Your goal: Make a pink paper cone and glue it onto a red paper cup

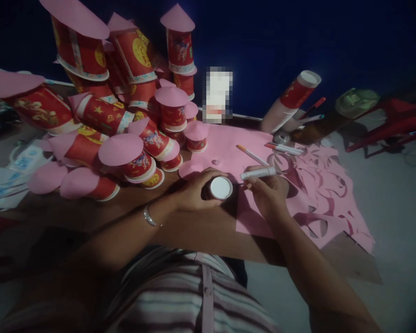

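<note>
My left hand (194,189) is wrapped around a small paper cup (221,188) on the brown table, its round white end facing up. My right hand (267,189) is closed on a white pen-like tube (258,173), held sideways just right of the cup. A thin dark tip shows below the tube near my fingers; I cannot make out what it belongs to. Beneath my right hand lies a sheet of pink paper (251,217). Close behind the cup, an orange-ended pen (251,154) rests on pink paper.
Several red cups with pink paper cones (125,157) are piled on the left. Cut pink scraps (329,185) cover the right side. A leaning cup stack (289,99), more pens (286,148) and a tape roll (282,137) are at the back right. A red stool (391,120) stands beyond.
</note>
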The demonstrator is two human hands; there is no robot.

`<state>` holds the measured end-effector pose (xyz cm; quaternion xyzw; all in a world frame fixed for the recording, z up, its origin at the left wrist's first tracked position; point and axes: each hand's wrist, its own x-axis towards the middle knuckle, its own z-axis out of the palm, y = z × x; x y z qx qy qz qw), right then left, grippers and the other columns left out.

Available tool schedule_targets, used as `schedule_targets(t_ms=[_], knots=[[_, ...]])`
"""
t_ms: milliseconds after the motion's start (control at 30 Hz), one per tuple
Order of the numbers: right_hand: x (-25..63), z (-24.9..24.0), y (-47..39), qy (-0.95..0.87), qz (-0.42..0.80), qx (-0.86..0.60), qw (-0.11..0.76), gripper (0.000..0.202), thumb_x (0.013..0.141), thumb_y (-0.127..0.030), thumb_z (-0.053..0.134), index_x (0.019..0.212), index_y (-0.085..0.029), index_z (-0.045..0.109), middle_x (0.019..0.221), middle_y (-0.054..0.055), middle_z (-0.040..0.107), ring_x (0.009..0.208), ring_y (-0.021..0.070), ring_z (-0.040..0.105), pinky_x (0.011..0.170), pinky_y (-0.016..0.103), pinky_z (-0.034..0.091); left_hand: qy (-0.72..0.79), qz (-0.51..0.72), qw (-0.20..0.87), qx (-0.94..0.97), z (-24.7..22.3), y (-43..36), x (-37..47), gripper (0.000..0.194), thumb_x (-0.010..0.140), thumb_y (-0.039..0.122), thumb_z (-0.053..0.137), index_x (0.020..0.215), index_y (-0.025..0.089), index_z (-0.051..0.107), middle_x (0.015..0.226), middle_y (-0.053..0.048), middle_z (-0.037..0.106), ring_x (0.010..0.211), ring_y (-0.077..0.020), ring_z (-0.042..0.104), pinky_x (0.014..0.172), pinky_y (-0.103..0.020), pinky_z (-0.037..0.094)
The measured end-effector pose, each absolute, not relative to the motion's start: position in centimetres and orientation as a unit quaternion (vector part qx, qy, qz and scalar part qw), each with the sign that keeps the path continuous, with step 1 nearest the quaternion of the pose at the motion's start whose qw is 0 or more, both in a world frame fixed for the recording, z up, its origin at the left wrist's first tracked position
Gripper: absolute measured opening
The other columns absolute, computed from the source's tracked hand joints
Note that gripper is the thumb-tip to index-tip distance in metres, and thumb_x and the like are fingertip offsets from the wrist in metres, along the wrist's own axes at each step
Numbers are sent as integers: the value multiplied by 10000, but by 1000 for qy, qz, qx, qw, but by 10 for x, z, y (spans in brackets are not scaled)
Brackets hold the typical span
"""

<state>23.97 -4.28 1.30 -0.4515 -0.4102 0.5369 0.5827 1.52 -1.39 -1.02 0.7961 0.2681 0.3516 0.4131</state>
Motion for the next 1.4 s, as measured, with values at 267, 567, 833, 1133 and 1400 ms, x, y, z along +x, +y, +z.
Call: schedule_targets(t_ms=[267, 567, 833, 1133, 1400], knots=[[243, 6, -48, -457, 502, -454, 577, 265, 763, -380, 838, 856, -217, 651, 765, -16, 659, 599, 124, 606, 532, 267, 543, 279, 319, 445, 789, -9, -15, 15, 649, 720, 225, 832, 1281, 236, 506, 1270, -109, 616, 1181, -279, 616, 1025, -511, 505], [237, 11, -54, -515, 446, -487, 546, 231, 815, -359, 807, 866, -218, 631, 756, -23, 668, 595, 122, 615, 559, 267, 528, 305, 323, 454, 772, -11, -14, 17, 650, 663, 287, 908, 1193, 215, 537, 1186, -87, 622, 1140, -267, 612, 1009, -489, 498], [236, 18, -57, -618, 315, -507, 511, 147, 830, -280, 752, 870, -233, 618, 805, -8, 663, 712, 149, 615, 650, 302, 504, 293, 325, 443, 783, -7, -14, 17, 634, 683, 309, 902, 1194, 221, 538, 1186, -91, 626, 1138, -267, 613, 985, -476, 510], [237, 20, -56, -617, 330, -512, 498, 157, 832, -302, 747, 868, -228, 613, 797, -6, 663, 678, 145, 628, 610, 291, 528, 291, 327, 448, 779, -9, -13, 17, 621, 683, 322, 894, 1192, 229, 550, 1187, -88, 633, 1135, -273, 619, 991, -492, 508], [236, 19, -55, -604, 351, -505, 506, 169, 827, -317, 756, 863, -226, 618, 762, -11, 667, 654, 143, 640, 586, 278, 548, 287, 334, 446, 779, -8, -13, 17, 607, 700, 281, 885, 1205, 219, 553, 1196, -96, 629, 1153, -272, 613, 1009, -500, 499]])
